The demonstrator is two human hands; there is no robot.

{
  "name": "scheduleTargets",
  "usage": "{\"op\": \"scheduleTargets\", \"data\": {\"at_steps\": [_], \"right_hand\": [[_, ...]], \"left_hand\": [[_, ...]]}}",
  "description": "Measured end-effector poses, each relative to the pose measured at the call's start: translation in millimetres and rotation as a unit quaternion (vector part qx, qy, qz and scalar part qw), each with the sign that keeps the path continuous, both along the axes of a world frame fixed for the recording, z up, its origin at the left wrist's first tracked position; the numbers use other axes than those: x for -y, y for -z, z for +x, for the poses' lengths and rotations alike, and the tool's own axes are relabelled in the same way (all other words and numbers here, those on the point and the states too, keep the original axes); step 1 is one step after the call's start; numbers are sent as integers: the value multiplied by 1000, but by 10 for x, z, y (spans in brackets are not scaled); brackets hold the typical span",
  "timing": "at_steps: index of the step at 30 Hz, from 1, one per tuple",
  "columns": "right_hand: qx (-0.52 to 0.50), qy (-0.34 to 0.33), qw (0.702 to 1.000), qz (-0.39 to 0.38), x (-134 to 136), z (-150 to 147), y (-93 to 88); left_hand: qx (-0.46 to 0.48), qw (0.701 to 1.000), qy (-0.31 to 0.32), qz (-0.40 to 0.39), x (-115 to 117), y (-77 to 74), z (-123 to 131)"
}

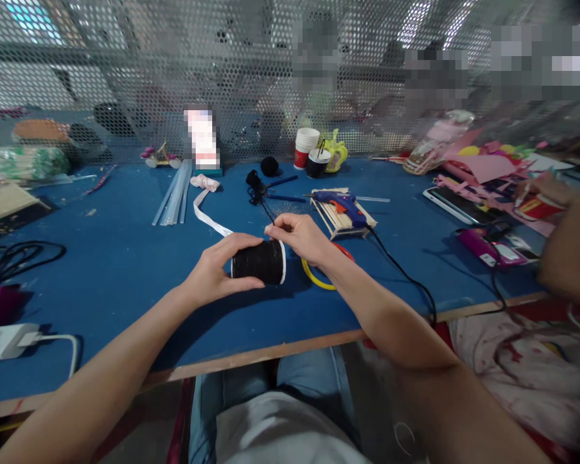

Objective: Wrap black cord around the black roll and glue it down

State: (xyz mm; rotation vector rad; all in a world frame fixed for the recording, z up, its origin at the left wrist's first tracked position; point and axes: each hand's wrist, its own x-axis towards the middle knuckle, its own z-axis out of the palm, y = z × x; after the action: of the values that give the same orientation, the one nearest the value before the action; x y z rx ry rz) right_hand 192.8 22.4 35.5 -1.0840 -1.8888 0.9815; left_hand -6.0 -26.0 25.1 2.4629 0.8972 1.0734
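My left hand (217,267) is wrapped round a paper cup (260,263) covered in black yarn, which lies on its side with its white rim to the right. Just above that rim, my right hand (303,237) has thumb and forefinger pinched on a strand of black yarn. The strand leads up to a loose black yarn bundle (255,185) beside a blue-handled tool (283,187). Behind my left hand a white ribbon (207,212) runs from a small roll. A yellow and red ring (314,276) lies partly under my right forearm.
A blue glue gun (341,205) rests on a rack of wooden sticks (331,222), its cord trailing over the table edge. Clear glue sticks (171,196), a lit phone (203,138) and stacked paper cups (307,145) stand behind. Another person's arm (573,238) is at right.
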Motion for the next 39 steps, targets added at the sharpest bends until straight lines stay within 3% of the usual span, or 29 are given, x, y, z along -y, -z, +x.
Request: {"op": "scheduleTargets", "data": {"at_steps": [9,22,27,31,33,36,39], "right_hand": [[-33,-7,998,-58,-27,-13,11],[-50,-14,995,-79,-58,-25,53],[-13,4,995,-100,-85,-5,68],[-14,70,997,-18,-46,46,-3],[-31,42,999,5,11,52,-48],[-32,-58,998,-15,109,20,-84],[-20,-87,996,-27,178,-34,-76]], "left_hand": [[45,998,-8,-46,-7,42,10],[77,993,-14,-90,13,43,33],[125,980,-82,-130,21,-26,29],[144,956,-165,-194,-18,-35,31],[144,949,-176,-220,-44,-15,32],[140,947,-176,-230,-64,15,29],[133,950,-166,-229,-63,33,17]]}}
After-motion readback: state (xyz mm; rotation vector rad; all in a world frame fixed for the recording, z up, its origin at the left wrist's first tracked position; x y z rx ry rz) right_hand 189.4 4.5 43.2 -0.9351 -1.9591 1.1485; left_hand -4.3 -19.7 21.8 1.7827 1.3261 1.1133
